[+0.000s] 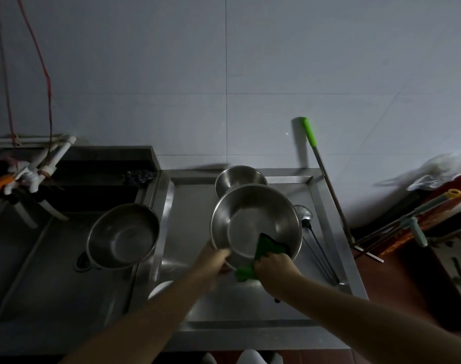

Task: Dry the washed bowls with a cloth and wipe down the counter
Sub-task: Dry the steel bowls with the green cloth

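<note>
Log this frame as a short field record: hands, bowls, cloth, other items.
left hand: left hand grips the near rim of the large steel bowl, tilted above the counter
right hand: right hand presses the green cloth against that bowl's inside wall
other bowls: small steel bowl behind the large one; second steel bowl on the divider by the sink
utensils: ladle lying on the counter, right of the held bowl
wall: green-handled pole leaning
</note>
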### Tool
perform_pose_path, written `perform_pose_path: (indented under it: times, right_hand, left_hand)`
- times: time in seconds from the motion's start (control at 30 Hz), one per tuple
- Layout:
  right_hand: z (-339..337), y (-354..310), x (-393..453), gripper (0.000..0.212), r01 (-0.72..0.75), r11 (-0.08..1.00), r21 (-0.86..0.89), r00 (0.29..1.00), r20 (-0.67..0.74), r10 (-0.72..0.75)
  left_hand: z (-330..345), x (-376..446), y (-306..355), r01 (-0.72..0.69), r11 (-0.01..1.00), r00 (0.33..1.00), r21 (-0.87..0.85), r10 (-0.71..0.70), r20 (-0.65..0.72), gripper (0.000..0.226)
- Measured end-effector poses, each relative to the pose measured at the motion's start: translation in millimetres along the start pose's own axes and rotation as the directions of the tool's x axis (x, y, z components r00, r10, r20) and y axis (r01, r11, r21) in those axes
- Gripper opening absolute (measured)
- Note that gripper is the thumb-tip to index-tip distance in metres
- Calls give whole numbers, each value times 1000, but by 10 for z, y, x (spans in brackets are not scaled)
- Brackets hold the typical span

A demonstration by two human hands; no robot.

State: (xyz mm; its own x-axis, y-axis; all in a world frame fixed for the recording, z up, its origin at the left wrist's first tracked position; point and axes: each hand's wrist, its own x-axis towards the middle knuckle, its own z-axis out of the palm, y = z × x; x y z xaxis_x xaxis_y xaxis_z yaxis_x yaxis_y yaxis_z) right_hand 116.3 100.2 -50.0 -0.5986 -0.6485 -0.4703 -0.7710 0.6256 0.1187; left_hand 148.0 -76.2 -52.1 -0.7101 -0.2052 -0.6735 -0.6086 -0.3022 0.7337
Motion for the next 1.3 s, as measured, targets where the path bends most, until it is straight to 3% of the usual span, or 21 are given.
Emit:
perform_pose_path:
  times: [0.07, 0.13, 0.23, 0.37, 0.47, 0.53, 0.63, 0.7, 0.83, 0.93, 1.0, 1.1, 1.2, 1.3]
  right_hand:
    - [-78, -102, 7, 19, -27, 1000, -1, 999, -22, 27]
    - [-79, -156, 0, 21, -18, 1000, -7, 1000, -9, 18]
    - [114, -101, 0, 34, 67, 997, 39, 998, 4, -68]
    - [322, 260, -163, 48, 228, 971, -67, 971, -62, -232]
    - [383, 255, -221, 44, 266, 948, -175, 957, -75, -282]
    - [449, 148, -172, 39, 227, 945, -237, 969, -37, -243]
    - [476, 96, -114, 30, 134, 972, -192, 991, 17, -134]
    - [407, 48, -118, 25, 58, 990, -129, 998, -29, -62]
    - [219, -166, -63, 31, -38, 998, -39, 995, -96, 35]
    - [125, -206, -57, 32, -41, 999, -1, 995, -89, 41]
    - [166, -200, -56, 34, -1, 999, 33, 997, -79, 3]
    - [317, -73, -77, 44, 94, 994, 50, 992, -84, -89]
    - [468, 207, -141, 44, 171, 976, -135, 976, -112, -186]
    - [528, 272, -167, 43, 216, 938, -272, 972, -34, -234]
  left_hand:
    - [162, -73, -206, 30, 984, 999, -174, -32, -7, 33]
    - [195, -105, -224, 44, 973, 993, -227, -67, -95, 40]
    - [65, -114, -36, 69, 995, 991, 70, -60, -121, 29]
    - [-265, -83, 317, 4, 849, 1000, 529, -17, 20, 29]
    - [-381, -65, 541, -34, 738, 993, 674, -54, 109, 28]
    - [-364, -28, 622, -72, 729, 995, 681, 5, 99, 27]
    - [-277, -40, 508, -57, 892, 998, 448, 54, 20, 26]
    - [-176, -50, 251, -32, 968, 999, 250, 41, -34, 30]
    - [114, -109, -226, 34, 981, 997, -192, -47, -68, 30]
    - [179, -133, -301, 31, 963, 990, -269, -66, -122, 22]
    - [127, -118, -278, 39, 984, 988, -177, -65, -139, 28]
    - [-44, -78, -103, 11, 983, 990, 185, 15, -140, 32]
    - [-292, -66, 254, -106, 851, 994, 514, 109, 25, 17]
    - [-487, 13, 493, -128, 727, 987, 674, 27, 158, 13]
